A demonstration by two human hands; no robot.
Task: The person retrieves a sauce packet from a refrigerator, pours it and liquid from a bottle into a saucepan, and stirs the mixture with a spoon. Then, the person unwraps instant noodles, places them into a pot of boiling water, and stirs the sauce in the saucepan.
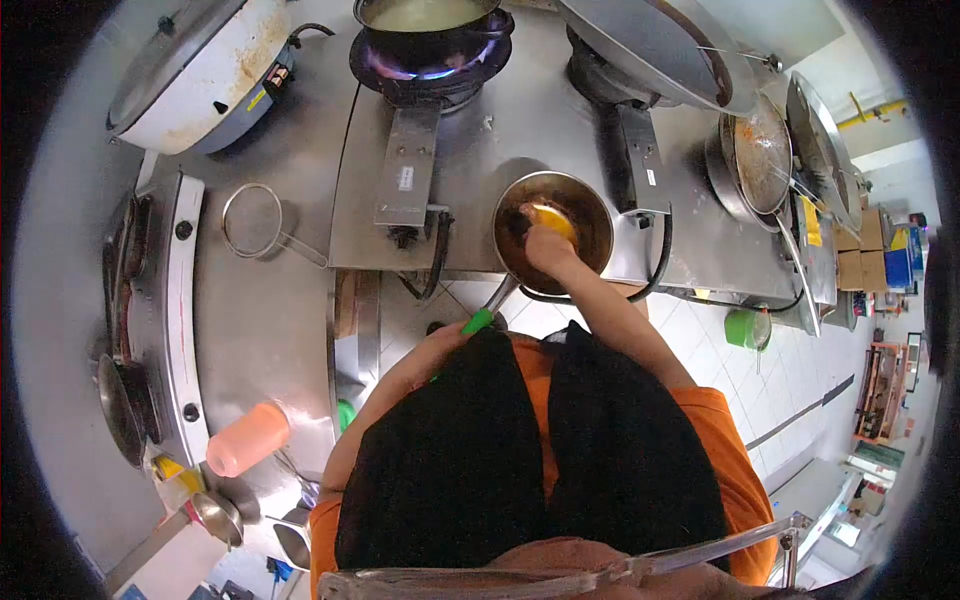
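Note:
A metal saucepan with dark, browned inner walls sits at the front edge of the steel counter, tilted so its inside faces me. Its handle points toward my body and ends in a green grip. My left hand is closed round that grip, partly hidden by the dark apron. Down inside the pan is my right hand, fingers curled and pressed toward the bottom. A bright yellow patch shows beside the fingers, with something dark to their left. What the fingers hold is too unclear to name.
Behind the pan are two burner units, one with a pot of pale liquid, the other under a large wok. A strainer and an orange plastic container lie left. Pans and skimmers stack at right.

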